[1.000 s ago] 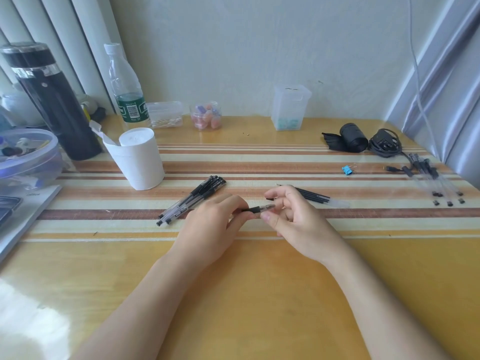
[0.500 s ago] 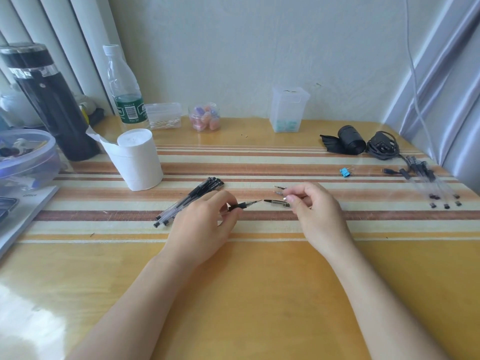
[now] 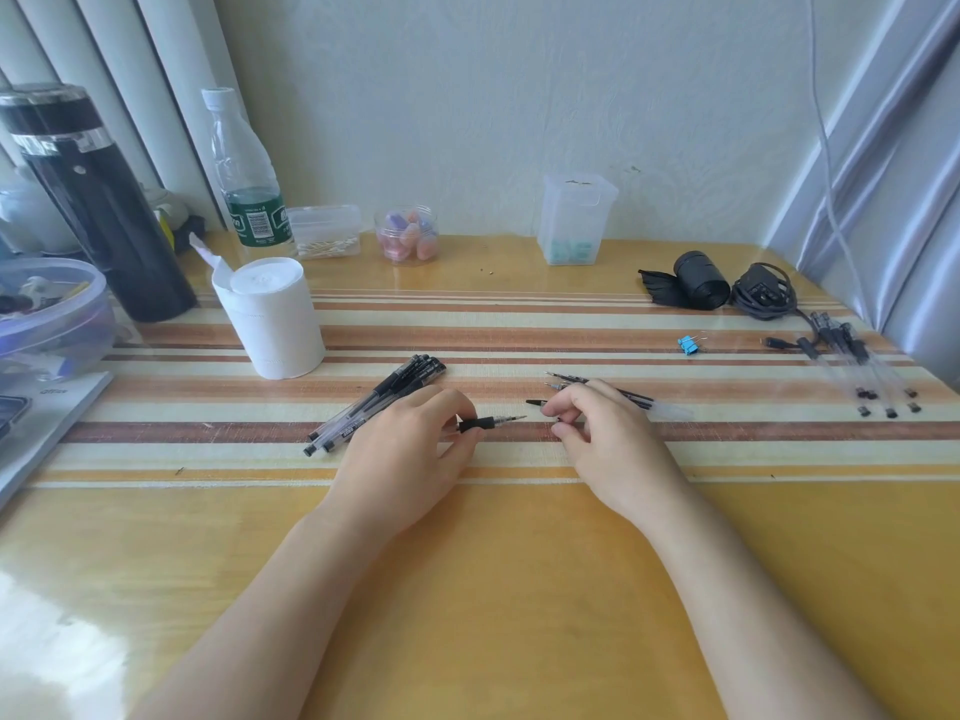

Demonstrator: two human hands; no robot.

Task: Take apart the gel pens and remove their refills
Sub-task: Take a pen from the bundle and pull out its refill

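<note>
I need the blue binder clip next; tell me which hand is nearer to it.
Right. The right hand lies below-left of the small blue metal binder clip; the left hand is further left, beyond it.

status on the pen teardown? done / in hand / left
Done: a few refills lie loose by the right hand, and emptied clear barrels with small black end pieces sit at the table's far right. In hand: the left hand grips a pen with its refill tip exposed; the right hand pinches the unscrewed black tip. Left: a bundle of whole pens behind the left hand.
</note>
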